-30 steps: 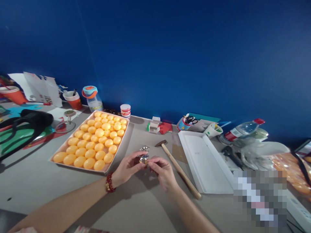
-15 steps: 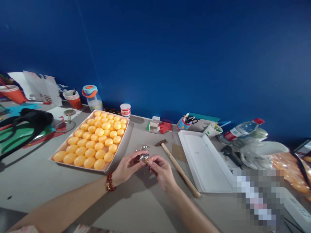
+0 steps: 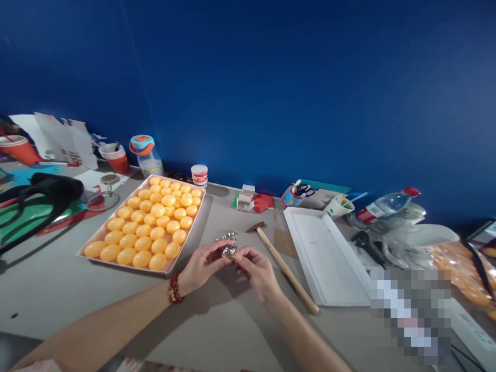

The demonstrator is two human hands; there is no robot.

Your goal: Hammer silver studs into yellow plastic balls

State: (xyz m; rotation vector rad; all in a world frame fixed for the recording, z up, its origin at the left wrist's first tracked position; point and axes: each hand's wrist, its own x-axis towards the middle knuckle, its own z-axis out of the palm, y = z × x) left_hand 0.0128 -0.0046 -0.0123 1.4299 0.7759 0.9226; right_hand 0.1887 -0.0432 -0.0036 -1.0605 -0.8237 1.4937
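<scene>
My left hand [image 3: 201, 268] and my right hand [image 3: 259, 271] meet over the grey table, both pinching a small shiny foil-wrapped piece [image 3: 230, 252] between fingertips. A red bead bracelet sits on my left wrist. Another crumpled silver foil bit [image 3: 230, 235] lies on the table just beyond the fingers. A tray of yellow egg-shaped balls [image 3: 149, 226] stands to the left of my hands. A wooden-handled hammer [image 3: 284, 268] lies just right of them.
An empty white tray [image 3: 329, 258] lies right of the hammer. Along the blue wall stand paper cups [image 3: 115, 157], a bottle [image 3: 145, 155], a small jar [image 3: 199, 174], a scissors cup [image 3: 296, 196] and a water bottle [image 3: 387, 206]. A black-and-green bag [image 3: 34, 206] sits far left.
Both hands stay together on the foil piece; the fingers shift slightly around it. Nothing else has moved.
</scene>
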